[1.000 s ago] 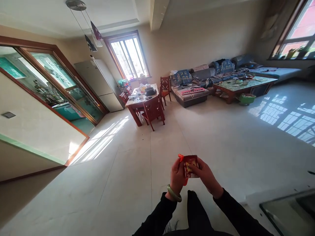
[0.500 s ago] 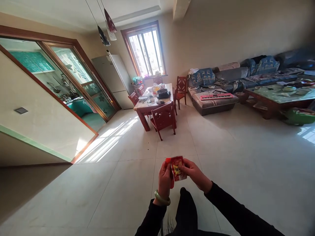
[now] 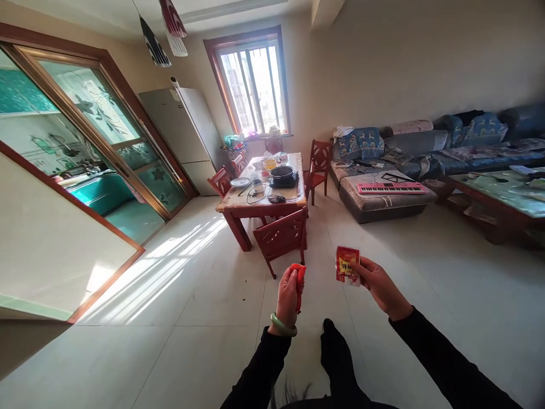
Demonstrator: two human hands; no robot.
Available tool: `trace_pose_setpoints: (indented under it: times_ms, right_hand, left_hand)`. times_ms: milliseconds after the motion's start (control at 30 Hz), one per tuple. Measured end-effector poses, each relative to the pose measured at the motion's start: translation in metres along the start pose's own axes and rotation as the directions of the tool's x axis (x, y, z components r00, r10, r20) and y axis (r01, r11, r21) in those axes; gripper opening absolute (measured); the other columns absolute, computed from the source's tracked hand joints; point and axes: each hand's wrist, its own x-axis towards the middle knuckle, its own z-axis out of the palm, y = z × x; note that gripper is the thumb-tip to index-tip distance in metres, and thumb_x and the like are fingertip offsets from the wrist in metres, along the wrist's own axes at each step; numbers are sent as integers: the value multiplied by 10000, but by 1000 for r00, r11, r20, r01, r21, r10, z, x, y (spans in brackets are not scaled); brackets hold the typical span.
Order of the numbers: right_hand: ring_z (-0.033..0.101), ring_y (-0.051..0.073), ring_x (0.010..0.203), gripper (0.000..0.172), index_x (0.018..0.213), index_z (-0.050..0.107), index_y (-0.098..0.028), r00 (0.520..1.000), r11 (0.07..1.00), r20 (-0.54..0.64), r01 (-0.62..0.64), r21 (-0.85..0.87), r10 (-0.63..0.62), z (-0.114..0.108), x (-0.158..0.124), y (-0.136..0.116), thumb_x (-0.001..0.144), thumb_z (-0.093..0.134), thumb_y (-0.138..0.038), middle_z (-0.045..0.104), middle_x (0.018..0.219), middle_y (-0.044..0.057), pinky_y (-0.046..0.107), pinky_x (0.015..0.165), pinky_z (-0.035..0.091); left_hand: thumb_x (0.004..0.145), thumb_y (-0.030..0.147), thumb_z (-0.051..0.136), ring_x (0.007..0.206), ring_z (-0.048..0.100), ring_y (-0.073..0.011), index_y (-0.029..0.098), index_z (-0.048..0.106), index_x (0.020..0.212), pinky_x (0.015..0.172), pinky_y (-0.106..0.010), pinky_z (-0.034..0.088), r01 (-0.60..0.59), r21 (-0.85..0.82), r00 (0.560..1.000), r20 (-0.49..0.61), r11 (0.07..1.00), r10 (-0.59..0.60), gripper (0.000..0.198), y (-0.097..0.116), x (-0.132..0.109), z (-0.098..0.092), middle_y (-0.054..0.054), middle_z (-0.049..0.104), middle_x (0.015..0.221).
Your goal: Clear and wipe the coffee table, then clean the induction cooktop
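Note:
My left hand [image 3: 288, 295], with a green bangle on the wrist, is closed round a thin orange-red strip [image 3: 300, 278] that hangs down from its fingers. My right hand [image 3: 378, 284] pinches a small red packet with yellow print [image 3: 347, 264] by its right edge. Both hands are held apart at chest height over the pale tiled floor [image 3: 204, 318]. A dark shoe tip [image 3: 330, 335] shows below them.
Ahead stands a red wooden dining table [image 3: 238, 203] with a pot and dishes, and red chairs [image 3: 283, 236] around it. A white fridge [image 3: 191, 133] and glass sliding doors [image 3: 106, 136] are at left. A sofa with a pink keyboard [image 3: 392, 187] and a coffee table [image 3: 498, 196] are at right.
The two hands, held together on the packet before, have moved apart: the strip stayed in the left, the packet in the right. The view has moved closer to the dining table.

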Motion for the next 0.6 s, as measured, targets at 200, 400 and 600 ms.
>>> trace_pose_setpoints:
  times_ms: [200,400,600]
  right_hand:
    - [769,280,976,623,1058,802,-220,988,1000,157,-15,2,15,38,223,-34,646,929,-670,822,1127,95,398,868,601]
    - [783,289,927,661,1002,794,-215,973,996,225,-55,65,40,111,432,-50,548,976,-659,834,1027,81,410,833,632]
    - [791,289,933,627,998,803,-217,968,989,237,-106,105,78,108,563,-46,558,985,-625,835,1025,74,421,852,648]
  left_hand:
    - [737,678,847,530,426,-61,186,634,858,478,-171,352,-38,-26,995,-89,999,35,550,20,174,29,52,513,641]
    - [763,709,818,561,574,-101,202,619,921,468,-190,423,-38,-39,967,-255,999,27,567,49,312,16,26,618,694]
    - [686,690,883,489,477,-56,203,537,811,411,-159,311,-19,-58,966,-260,998,3,611,59,455,42,67,525,633]
